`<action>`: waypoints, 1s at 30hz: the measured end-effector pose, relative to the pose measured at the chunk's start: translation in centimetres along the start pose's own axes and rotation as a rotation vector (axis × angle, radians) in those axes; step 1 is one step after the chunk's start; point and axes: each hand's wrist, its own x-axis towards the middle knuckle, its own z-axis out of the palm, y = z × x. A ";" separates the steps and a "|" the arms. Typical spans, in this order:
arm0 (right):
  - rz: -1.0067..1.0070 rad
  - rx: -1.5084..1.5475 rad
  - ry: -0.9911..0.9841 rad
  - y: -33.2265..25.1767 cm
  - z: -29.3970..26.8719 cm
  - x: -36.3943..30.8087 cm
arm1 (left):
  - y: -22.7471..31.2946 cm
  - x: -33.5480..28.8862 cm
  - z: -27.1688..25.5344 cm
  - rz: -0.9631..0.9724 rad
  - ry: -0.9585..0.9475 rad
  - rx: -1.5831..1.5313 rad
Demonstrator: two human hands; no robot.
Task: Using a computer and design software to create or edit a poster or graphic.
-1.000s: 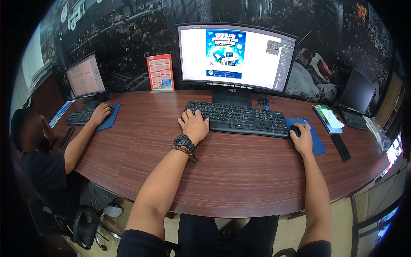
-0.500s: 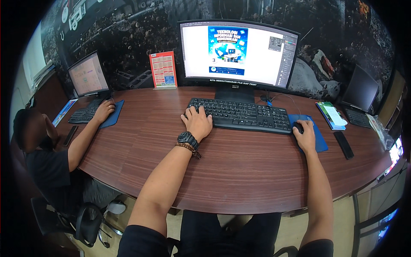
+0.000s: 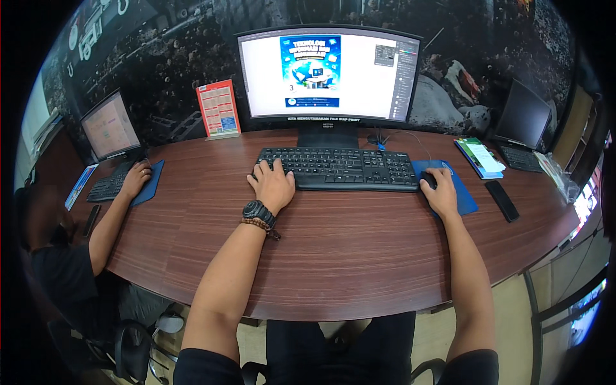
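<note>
My left hand (image 3: pixel 274 188) rests on the left end of a black keyboard (image 3: pixel 346 168), its fingers spread over the keys. A black wristwatch (image 3: pixel 258 210) and brown bead bracelets circle that wrist. To the right of the keyboard, my right hand (image 3: pixel 441 192) is curled over a black computer mouse (image 3: pixel 426 179), which it partly hides. The mouse lies on a blue mouse pad (image 3: pixel 464 197). Behind the keyboard stands a wide curved monitor (image 3: pixel 375 86), showing a blue poster design on white with tool panels at the right.
A red-edged desk calendar (image 3: pixel 219 110) stands left of the monitor. On the right lie a black phone (image 3: pixel 502 200), booklets (image 3: pixel 480 159) and a dark laptop (image 3: pixel 523 119). At the left, a co-worker's hand (image 3: pixel 136 179) is by another keyboard (image 3: pixel 108 186) and screen. The brown desk (image 3: pixel 346 256) curves toward me.
The whole view has shifted, so the desk and monitor sit farther left in the picture. Both my hands keep their places on the keyboard and mouse. The poster on the screen looks the same.
</note>
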 end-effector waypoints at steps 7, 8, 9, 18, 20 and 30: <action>0.000 -0.068 0.031 0.0 -0.2 0.2 | 0.2 0.1 -0.2 -0.018 -0.038 0.005; 0.002 -0.069 0.033 -0.1 -0.2 0.3 | 0.2 0.1 -0.2 -0.018 -0.042 0.007; 0.014 -0.086 0.021 -0.1 -0.2 0.3 | 0.3 0.1 -0.1 -0.018 -0.045 0.010; 0.040 -0.076 0.044 0.4 0.0 0.1 | 0.5 0.1 -0.9 -0.029 -0.099 0.003; 0.030 -0.062 0.043 0.3 0.1 0.1 | 0.1 0.2 -0.9 -0.045 -0.098 -0.010; -0.095 -0.025 0.108 1.8 0.2 0.2 | -0.6 0.7 -2.6 -0.125 -0.233 -0.074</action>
